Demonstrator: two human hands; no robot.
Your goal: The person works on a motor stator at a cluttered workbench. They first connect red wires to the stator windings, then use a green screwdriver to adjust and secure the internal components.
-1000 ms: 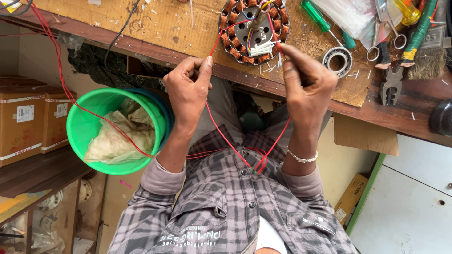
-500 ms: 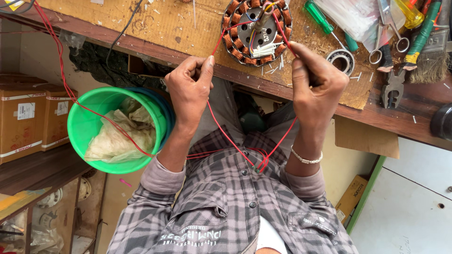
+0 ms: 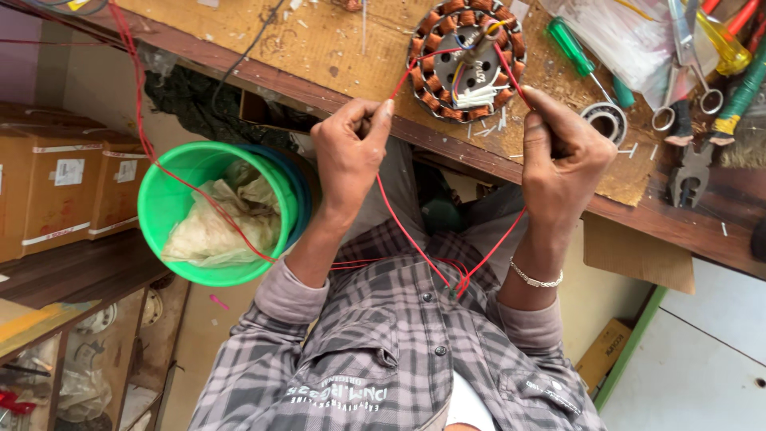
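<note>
A round motor stator [image 3: 469,57] with copper-coloured coils lies on the wooden bench top [image 3: 319,48]. Thin red wire [image 3: 407,231] runs from the stator down to my chest in a V and back up. My left hand [image 3: 351,152] pinches one strand of this red wire just below the bench edge. My right hand [image 3: 562,156] pinches the other strand close to the stator's lower right side. Both hands hold the wire taut. White leads stick out from the stator's middle.
A green bucket [image 3: 171,172] holding crumpled cloth sits at my left. Cardboard boxes [image 3: 56,179] rest on a shelf further left. On the bench right are a green-handled screwdriver [image 3: 578,56], a bearing [image 3: 606,120], scissors [image 3: 694,56], pliers [image 3: 690,172] and a plastic bag [image 3: 630,36].
Both hands have stayed pinched on the red wire and drawn it slightly tighter; my right hand shifted a little to the right beside the stator.
</note>
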